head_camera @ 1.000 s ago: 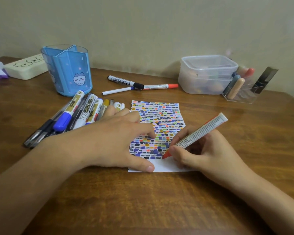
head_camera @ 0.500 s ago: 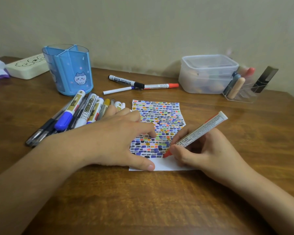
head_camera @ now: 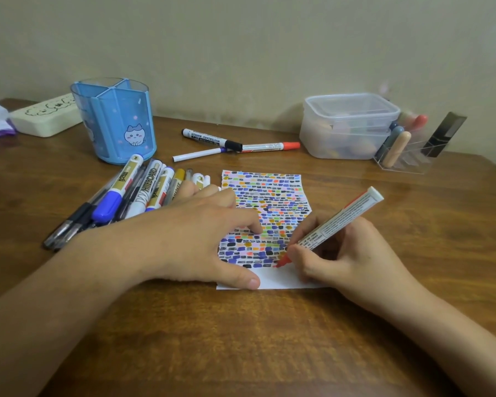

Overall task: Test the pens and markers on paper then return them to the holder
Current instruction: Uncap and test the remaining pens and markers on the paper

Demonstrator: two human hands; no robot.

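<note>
A sheet of paper [head_camera: 272, 196] covered in small coloured marks lies on the wooden table. My left hand [head_camera: 195, 239] rests flat on its left side, fingers and thumb pressing it down. My right hand [head_camera: 341, 259] grips an uncapped red marker [head_camera: 335, 224] with its tip touching the paper just below the lowest row of marks. A pile of several pens and markers [head_camera: 132, 193] lies left of the paper. The blue pen holder [head_camera: 116, 121] with a cat picture stands behind the pile, with nothing sticking out of it.
A black whiteboard marker [head_camera: 212, 138], a thin pen [head_camera: 201, 154] and a red-capped marker [head_camera: 272, 146] lie behind the paper. A lidded clear box [head_camera: 347, 127] and a clear organiser [head_camera: 407, 150] stand at the back right. A cream case [head_camera: 46, 118] sits at the back left.
The red marker's tip has made small strokes near the bottom of the coloured marks. My left hand has stayed on the paper.
</note>
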